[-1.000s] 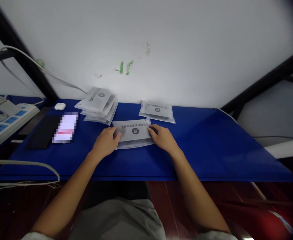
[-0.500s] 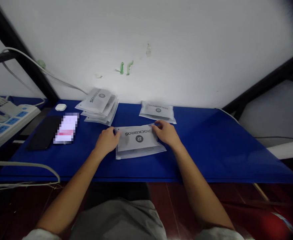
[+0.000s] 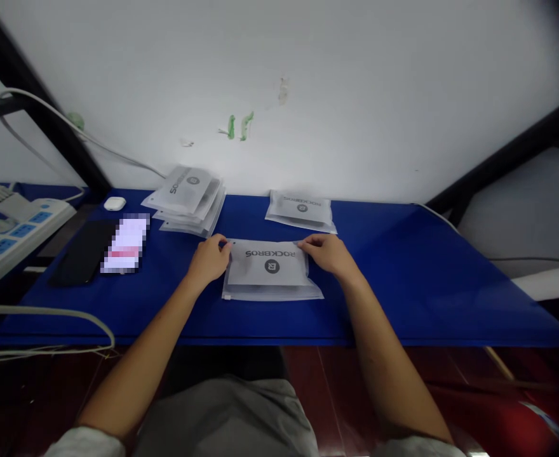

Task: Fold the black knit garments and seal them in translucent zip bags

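Observation:
A frosted white zip pouch (image 3: 270,270) printed ROCKBROS lies flat on the blue table (image 3: 403,279), its print facing away from me. My left hand (image 3: 209,259) pinches the pouch's far left corner. My right hand (image 3: 328,251) pinches its far right corner. Both hands have fingers curled on the pouch's top edge. Behind it to the right lies a small stack of the same pouches (image 3: 300,211). A taller, fanned stack of pouches (image 3: 187,198) sits behind to the left.
A black phone (image 3: 83,250) and a blurred card (image 3: 125,244) lie at the left, with a white earbud case (image 3: 114,203) behind them. A power strip (image 3: 10,231) with cables sits further left. A white wall rises right behind the table; black frame bars slant at both sides.
Both hands have shifted from the pouch's sides to its far corners. The pouch has slid slightly right and now lies flatter and squarer to the table edge.

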`<state>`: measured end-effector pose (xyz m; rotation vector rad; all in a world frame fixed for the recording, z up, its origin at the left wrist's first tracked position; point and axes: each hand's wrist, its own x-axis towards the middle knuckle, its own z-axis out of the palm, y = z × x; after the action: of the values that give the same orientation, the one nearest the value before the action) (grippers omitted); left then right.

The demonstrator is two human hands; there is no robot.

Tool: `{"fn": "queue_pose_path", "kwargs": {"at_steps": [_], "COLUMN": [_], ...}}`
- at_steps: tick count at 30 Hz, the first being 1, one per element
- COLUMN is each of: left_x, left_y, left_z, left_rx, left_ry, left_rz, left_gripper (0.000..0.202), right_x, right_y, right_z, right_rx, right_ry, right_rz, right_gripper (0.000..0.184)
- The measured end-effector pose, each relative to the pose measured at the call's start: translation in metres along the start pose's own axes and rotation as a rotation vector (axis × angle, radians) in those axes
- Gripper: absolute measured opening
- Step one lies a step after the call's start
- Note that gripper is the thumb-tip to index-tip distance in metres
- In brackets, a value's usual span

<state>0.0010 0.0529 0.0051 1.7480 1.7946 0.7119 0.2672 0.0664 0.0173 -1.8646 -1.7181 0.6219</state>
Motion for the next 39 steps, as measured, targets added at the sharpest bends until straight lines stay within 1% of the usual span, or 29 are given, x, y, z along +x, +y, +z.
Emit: {"fn": "queue_pose_path", "kwargs": {"at_steps": [4,7,13,15,18,22,28,33,39], "left_x": [0.005,0.005,-0.004,-0.007,-0.013,-0.023,-0.033,-0.035,-0.038], "left_y": [0.006,0.01,0.017,0.02,0.025,0.034,0.048,0.055,0.062], "left_z": [0.0,-0.002,-0.012,-0.017,-0.025,-0.036,-0.049,-0.057,-0.064], "left_rx": [-0.015,-0.04,-0.125,-0.149,-0.165,-0.175,-0.214,-0.229,-0.25], "left_ry": [0.069,0.119,0.155,0.199,0.286,0.371,0.429,0.493,0.569], "left_rz": [-0.002,0.001,0.028,0.067,0.162,0.273,0.295,0.358,0.433], "left_gripper": [0.013,0.012,0.014,0.013,0.011,0.012,0.013,0.012,0.011], "right_x": [-0.001,-0.005,-0.012,-0.014,-0.018,-0.025,-0.033,-0.034,-0.035], "right_y": [-0.001,-0.003,-0.004,-0.004,-0.007,-0.016,-0.029,-0.034,-0.044], "right_z": [-0.002,-0.005,-0.01,-0.012,-0.017,-0.026,-0.039,-0.044,-0.049], "right_rx": [0.04,0.068,0.124,0.15,0.208,0.262,0.262,0.283,0.306], "right_ry": [0.015,0.034,0.11,0.146,0.198,0.258,0.329,0.399,0.513], "right_rz": [-0.021,-0.054,-0.149,-0.165,-0.198,-0.237,-0.288,-0.343,-0.404], "right_gripper": [0.015,0.015,0.015,0.016,0.017,0.017,0.013,0.012,0.006]}}
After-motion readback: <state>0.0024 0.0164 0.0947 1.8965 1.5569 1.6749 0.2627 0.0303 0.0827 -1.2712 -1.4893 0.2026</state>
